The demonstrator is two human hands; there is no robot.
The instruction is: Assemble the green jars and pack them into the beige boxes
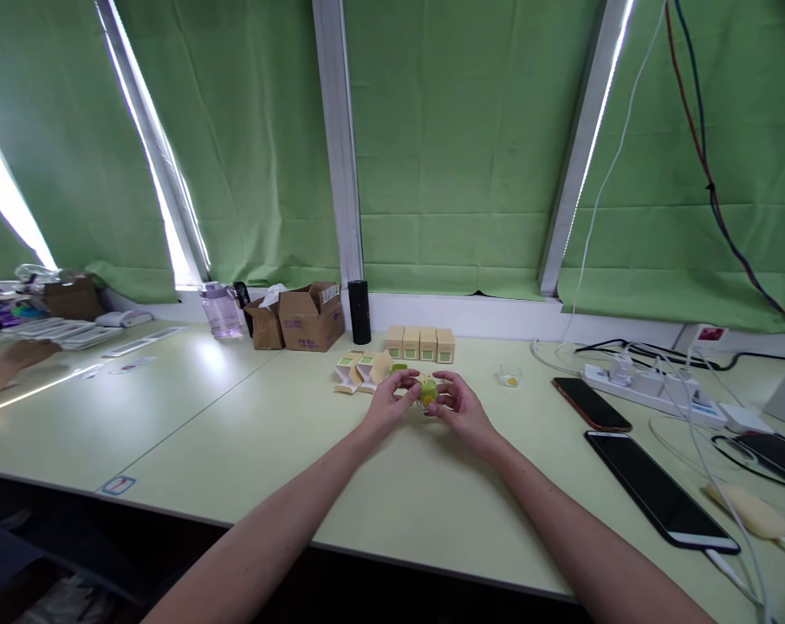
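Note:
Between my two hands is a small green jar-like item [428, 393] with a round yellow mark on its front and a thin loop on top. My left hand [390, 400] curls round its left side. From the right, the fingers of my right hand [463, 409] close on it. Just behind my left hand stand two small kraft boxes [361, 371] with their flaps open. Partly hidden by my left fingers is a little green piece [398, 367]. A small clear glass cup [509, 379] with a yellow spot stands off to the right.
Several closed kraft boxes [420, 345] stand in a row behind my hands. Farther back are a black cylinder [360, 312], cardboard cartons [311, 319] and a purple bottle [222, 310]. Phones [658, 485] and a power strip [652, 392] lie right. Another person's hand [29, 354] is far left.

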